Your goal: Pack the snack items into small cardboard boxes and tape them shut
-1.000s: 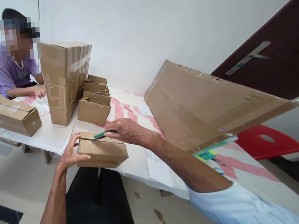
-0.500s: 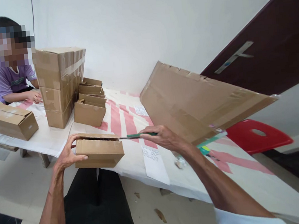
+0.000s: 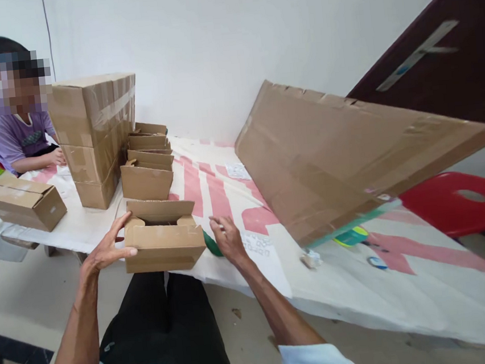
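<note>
A small cardboard box (image 3: pixel 165 248) sits at the table's front edge with its top flaps raised and its inside partly showing. My left hand (image 3: pixel 109 246) grips the box's left end, thumb on the front side and fingers at the back corner. Right of the box is my right hand (image 3: pixel 227 236), its fingers curled together; what they hold, if anything, is hidden. A dark green object (image 3: pixel 213 244) shows between this hand and the box, partly covered. I cannot tell whether the hand touches it.
Taped boxes (image 3: pixel 92 139) are stacked at the back left, beside a row of open boxes (image 3: pixel 146 177). One closed box (image 3: pixel 23 200) lies farther left, near a person (image 3: pixel 18 129). A large cardboard sheet (image 3: pixel 334 156) leans at the right, near a red chair (image 3: pixel 446 208).
The box's top has gone from nearly closed to flaps raised. My right hand has moved left and down beside the box; the green-handled blade is no longer plainly visible in it.
</note>
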`<control>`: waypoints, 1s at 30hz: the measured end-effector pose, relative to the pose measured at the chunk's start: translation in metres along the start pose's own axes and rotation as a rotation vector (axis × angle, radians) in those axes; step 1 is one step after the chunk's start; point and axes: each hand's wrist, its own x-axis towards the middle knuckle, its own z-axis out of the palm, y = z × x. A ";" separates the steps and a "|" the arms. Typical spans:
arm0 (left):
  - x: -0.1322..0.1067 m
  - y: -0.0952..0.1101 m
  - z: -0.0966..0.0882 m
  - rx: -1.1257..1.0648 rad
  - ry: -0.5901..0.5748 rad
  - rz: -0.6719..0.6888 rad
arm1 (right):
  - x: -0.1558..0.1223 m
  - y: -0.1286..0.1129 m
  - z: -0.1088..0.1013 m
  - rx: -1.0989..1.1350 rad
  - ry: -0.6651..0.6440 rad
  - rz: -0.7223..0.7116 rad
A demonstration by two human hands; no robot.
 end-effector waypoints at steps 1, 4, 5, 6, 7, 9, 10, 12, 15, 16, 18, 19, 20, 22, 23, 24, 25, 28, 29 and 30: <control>0.001 0.000 -0.001 -0.009 -0.005 -0.002 | 0.007 -0.014 -0.003 0.020 -0.022 -0.076; 0.001 0.001 0.000 -0.040 0.001 -0.018 | 0.022 -0.061 -0.011 -0.001 -0.273 -0.331; 0.001 0.001 0.001 -0.053 0.007 -0.022 | 0.024 -0.075 -0.013 -0.033 -0.357 -0.382; 0.000 0.001 0.001 -0.065 0.015 -0.023 | 0.023 -0.088 -0.015 -0.066 -0.411 -0.422; -0.001 0.001 0.002 -0.076 0.021 -0.022 | 0.021 -0.098 -0.017 -0.096 -0.430 -0.455; -0.002 0.001 0.002 -0.083 0.039 -0.017 | 0.010 -0.110 -0.022 -0.143 -0.362 -0.525; -0.002 0.000 0.002 -0.075 0.051 -0.015 | 0.001 -0.113 -0.024 -0.164 -0.299 -0.563; -0.002 -0.001 0.003 -0.049 0.068 -0.017 | -0.021 -0.114 -0.027 -0.214 -0.184 -0.657; -0.001 0.000 0.004 -0.023 0.030 -0.044 | -0.056 -0.110 -0.024 -0.284 -0.142 -0.783; -0.001 0.000 0.004 -0.013 0.007 -0.050 | -0.066 -0.108 -0.021 -0.297 -0.143 -0.808; -0.002 0.002 0.005 0.020 -0.026 -0.048 | -0.081 -0.103 -0.015 -0.311 -0.133 -0.822; -0.002 0.003 0.006 0.041 -0.029 -0.041 | -0.085 -0.100 -0.013 -0.313 -0.115 -0.823; -0.003 0.004 0.007 0.058 -0.027 -0.033 | -0.088 -0.098 -0.011 -0.313 -0.095 -0.823; -0.003 0.005 0.008 0.082 -0.018 -0.020 | -0.087 -0.096 -0.008 -0.301 -0.082 -0.817; -0.003 0.005 0.009 0.094 -0.014 -0.017 | -0.085 -0.096 -0.008 -0.289 -0.095 -0.808; -0.003 0.004 0.010 0.100 -0.010 -0.014 | -0.080 -0.098 -0.008 -0.276 -0.120 -0.792; -0.003 0.004 0.010 0.102 -0.007 -0.013 | -0.074 -0.099 -0.008 -0.265 -0.157 -0.776; -0.004 0.005 0.011 0.090 0.000 -0.026 | -0.052 -0.106 -0.008 -0.280 -0.294 -0.771; -0.004 0.005 0.011 0.087 0.000 -0.033 | -0.043 -0.108 -0.008 -0.303 -0.334 -0.782; -0.004 0.006 0.011 0.088 -0.002 -0.042 | -0.035 -0.109 -0.009 -0.333 -0.362 -0.794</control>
